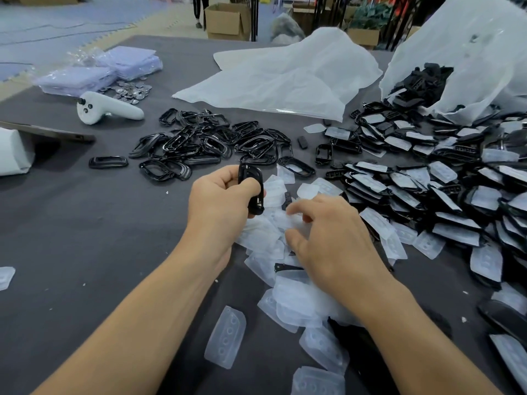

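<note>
My left hand (pixel 219 199) grips a black plastic key-fob shell (pixel 252 189) upright at the middle of the grey table. My right hand (pixel 330 238) hovers just to its right, fingers loosely curled over a heap of translucent silicone button pads (pixel 288 292); it touches the pads, and whether it pinches one cannot be told. One loose pad (pixel 225 337) lies alone near the front. A pile of black frames (pixel 205 141) lies beyond my hands. A larger pile of black shells with pads fitted (pixel 445 178) spreads to the right.
A white handheld controller (pixel 107 108) lies at the back left, with coins (pixel 129 91) and pale purple bags (pixel 114 69) behind it. White plastic sheeting (pixel 285 78) and a white sack (pixel 470 52) spilling black parts sit at the back. A tablet (pixel 48 134) leans at the left edge.
</note>
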`<act>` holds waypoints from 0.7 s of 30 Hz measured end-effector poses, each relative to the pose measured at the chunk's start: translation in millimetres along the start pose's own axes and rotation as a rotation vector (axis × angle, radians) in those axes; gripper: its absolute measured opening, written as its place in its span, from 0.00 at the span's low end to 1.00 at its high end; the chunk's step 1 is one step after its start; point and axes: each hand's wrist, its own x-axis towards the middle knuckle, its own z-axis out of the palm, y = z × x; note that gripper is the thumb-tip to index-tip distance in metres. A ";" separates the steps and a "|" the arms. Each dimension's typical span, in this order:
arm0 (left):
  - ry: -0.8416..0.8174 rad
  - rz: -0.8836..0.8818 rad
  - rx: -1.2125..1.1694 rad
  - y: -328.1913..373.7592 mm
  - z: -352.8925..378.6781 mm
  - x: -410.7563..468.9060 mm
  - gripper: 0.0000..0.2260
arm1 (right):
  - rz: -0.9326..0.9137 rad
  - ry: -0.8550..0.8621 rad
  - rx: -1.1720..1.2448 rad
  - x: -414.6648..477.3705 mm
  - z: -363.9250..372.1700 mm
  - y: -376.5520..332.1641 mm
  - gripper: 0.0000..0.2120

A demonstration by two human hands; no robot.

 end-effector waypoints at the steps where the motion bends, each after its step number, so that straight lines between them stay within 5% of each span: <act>1: 0.004 0.003 -0.002 0.4 -0.3 0.3 0.15 | -0.011 0.018 -0.003 0.4 1.0 -0.7 0.12; 3: -0.003 0.009 -0.005 0.0 0.1 0.9 0.14 | -0.021 0.080 0.050 1.0 2.0 -0.5 0.03; 9: -0.074 0.044 0.045 -3.2 3.0 -2.2 0.10 | 0.065 0.302 0.560 1.1 -0.6 1.4 0.05; 13: -0.093 0.032 0.071 -2.1 5.6 -5.8 0.07 | 0.152 0.265 1.013 3.7 -8.4 -4.8 0.10; 18: -0.185 0.081 -0.030 3.5 7.0 -13.4 0.07 | 0.252 0.158 1.154 4.6 -13.1 -4.5 0.12; 21: -0.322 0.093 -0.144 6.5 2.9 -14.7 0.15 | 0.250 0.116 1.222 4.0 -14.0 -5.5 0.14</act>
